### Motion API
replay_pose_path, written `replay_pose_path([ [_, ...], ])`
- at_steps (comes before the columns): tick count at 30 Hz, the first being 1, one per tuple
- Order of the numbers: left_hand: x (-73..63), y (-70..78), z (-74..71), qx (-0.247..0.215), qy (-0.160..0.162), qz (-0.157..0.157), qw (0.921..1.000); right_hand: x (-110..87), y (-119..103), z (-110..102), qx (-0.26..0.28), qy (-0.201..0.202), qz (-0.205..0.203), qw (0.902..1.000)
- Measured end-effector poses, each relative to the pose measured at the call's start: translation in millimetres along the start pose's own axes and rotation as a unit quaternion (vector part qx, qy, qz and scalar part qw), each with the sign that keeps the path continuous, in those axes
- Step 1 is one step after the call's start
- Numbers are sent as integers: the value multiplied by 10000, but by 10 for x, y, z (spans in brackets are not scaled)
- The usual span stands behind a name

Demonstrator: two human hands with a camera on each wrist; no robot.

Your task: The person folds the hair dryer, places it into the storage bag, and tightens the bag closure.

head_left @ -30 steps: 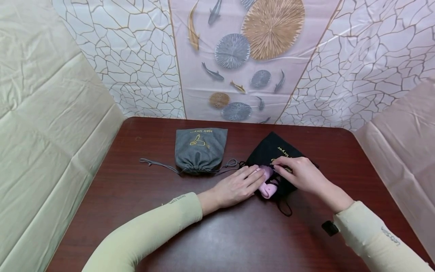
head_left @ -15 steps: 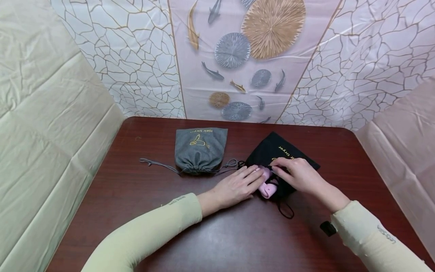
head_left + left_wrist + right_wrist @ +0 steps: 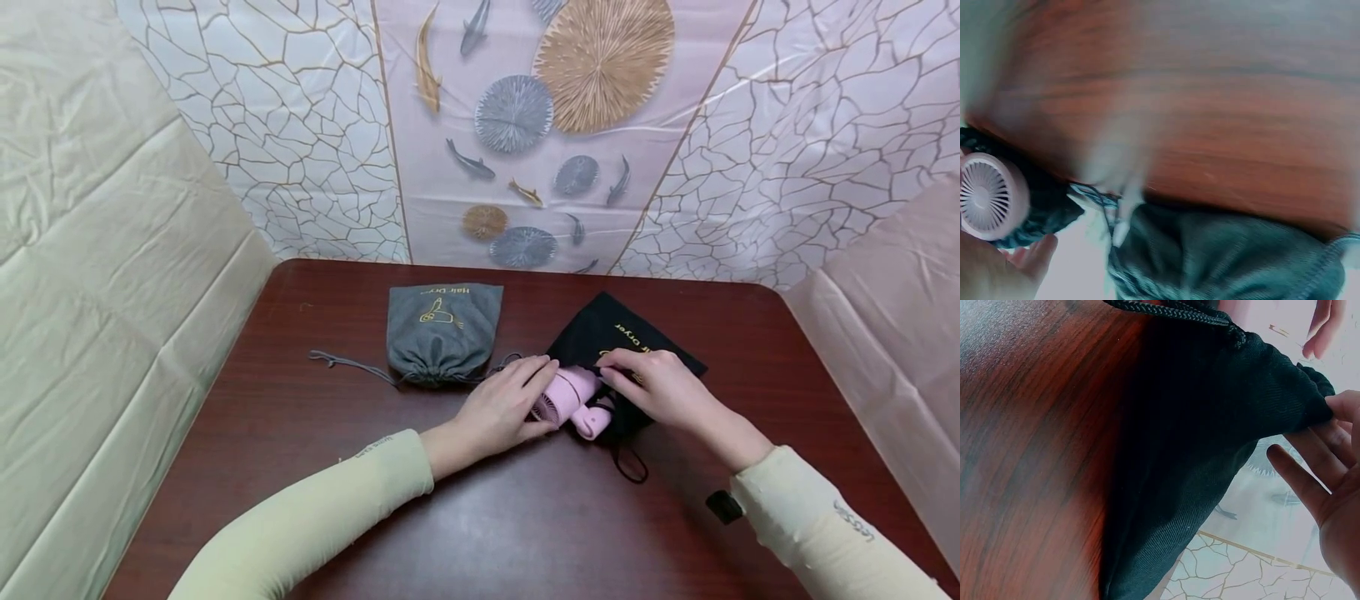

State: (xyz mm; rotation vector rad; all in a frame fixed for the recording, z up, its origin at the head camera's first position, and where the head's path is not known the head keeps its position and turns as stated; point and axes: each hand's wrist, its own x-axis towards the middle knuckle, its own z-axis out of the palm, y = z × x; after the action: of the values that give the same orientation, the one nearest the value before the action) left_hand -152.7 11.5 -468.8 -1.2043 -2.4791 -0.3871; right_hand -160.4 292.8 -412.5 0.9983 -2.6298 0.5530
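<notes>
A pink hair dryer with a folded handle lies partly inside the mouth of a black drawstring bag. Its round slatted vent faces out toward my left hand. Fingers and thumb of that hand grip the dryer's rear end from either side. With thumb and fingers my right hand pinches the rim of the black bag, holding the fabric raised. The front of the dryer is hidden in the bag.
Left of the black bag lies a grey drawstring bag with its mouth gathered and its cords spread out. A black cord loop hangs from the black bag onto the brown table. Fabric-covered walls surround the table.
My left hand has slid back left from the top of the dryer to its rear end, uncovering the barrel and vent. My right hand stays at the bag's rim.
</notes>
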Motion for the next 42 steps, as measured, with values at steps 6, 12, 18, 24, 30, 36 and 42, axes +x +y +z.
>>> replay_pose_path([
  [6, 18, 132, 41, 54, 164, -333, 9993, -13, 0, -6, 21, 122, -27, 9999],
  [12, 24, 180, 86, 43, 187, -495, 9986, -22, 2, -5, 54, 150, -51, 9999],
  [18, 93, 181, 78, -14, 384, -455, 9982, -15, -22, -21, 107, 162, -53, 9998],
  [24, 211, 203, 69, -106, 366, -480, 9981, 4, -51, -49, 117, 201, -115, 9997],
  [30, 299, 200, 94, -188, 515, -429, 9976, 19, -61, -90, 115, 298, -77, 9995],
  [36, 355, 184, 174, 3, 540, -291, 9981, 8, -46, -97, 230, 284, -88, 9993],
  [42, 391, 194, 242, 40, 470, -450, 9979, -2, -36, -53, 224, 258, -93, 9994],
])
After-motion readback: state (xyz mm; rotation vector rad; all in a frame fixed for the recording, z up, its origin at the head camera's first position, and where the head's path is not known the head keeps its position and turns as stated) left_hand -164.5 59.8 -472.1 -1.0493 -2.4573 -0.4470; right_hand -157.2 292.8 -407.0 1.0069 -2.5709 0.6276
